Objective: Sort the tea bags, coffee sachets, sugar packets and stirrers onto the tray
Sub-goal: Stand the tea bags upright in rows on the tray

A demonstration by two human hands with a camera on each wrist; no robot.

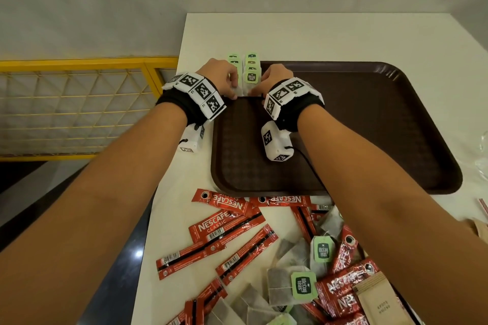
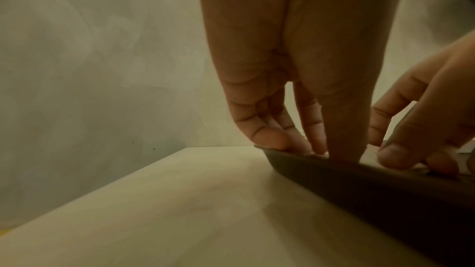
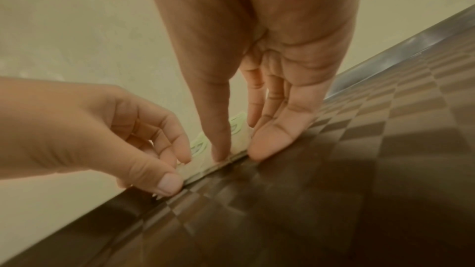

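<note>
I've got both hands at the tray's far-left corner, squaring up the tea bags. Left hand fingers curl in, pinching a bag's edge; right hand fingers press nearly straight on the row. They look light, limp, easily torn, so I'd pinch the paper edge or tag.

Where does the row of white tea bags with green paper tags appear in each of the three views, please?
Head: the row of white tea bags with green paper tags lies at upper centre, on the far left corner of the brown plastic tray, between both hands.
Left wrist: only a pale strip shows behind the fingertips; not clearly identifiable.
Right wrist: green tags show at centre, behind the fingers.
Shared landmark: the tray's rim.
</note>
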